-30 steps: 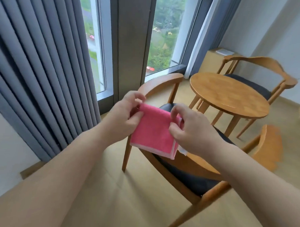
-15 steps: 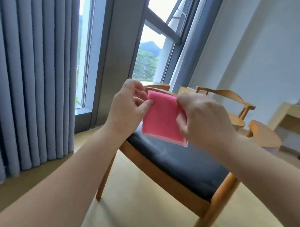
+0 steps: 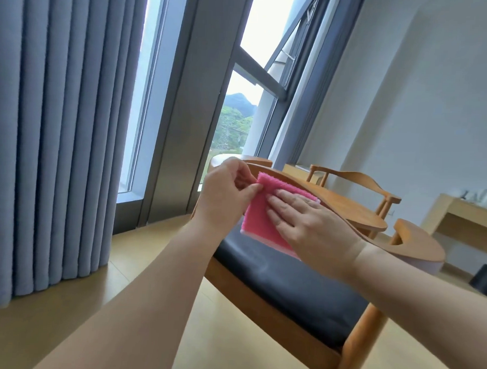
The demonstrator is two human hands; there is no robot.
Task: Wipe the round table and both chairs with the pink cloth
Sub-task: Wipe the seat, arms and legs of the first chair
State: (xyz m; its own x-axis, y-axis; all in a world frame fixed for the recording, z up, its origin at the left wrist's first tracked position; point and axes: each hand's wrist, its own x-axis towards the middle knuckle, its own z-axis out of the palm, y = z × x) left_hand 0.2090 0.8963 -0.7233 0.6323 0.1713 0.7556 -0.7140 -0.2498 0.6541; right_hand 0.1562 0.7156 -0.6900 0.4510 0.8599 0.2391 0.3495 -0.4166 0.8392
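While left hand pinches pink cloth corner, right hand presses flat, cloth hanging lengthwise down.

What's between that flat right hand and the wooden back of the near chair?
In the head view, only the pink cloth lies there: the right hand presses it flat against the near chair's curved wooden backrest, while the left hand pinches its upper corner.

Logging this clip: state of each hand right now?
Left hand: pinching the cloth at its upper left corner.
Right hand: open, fingers flat on the cloth.
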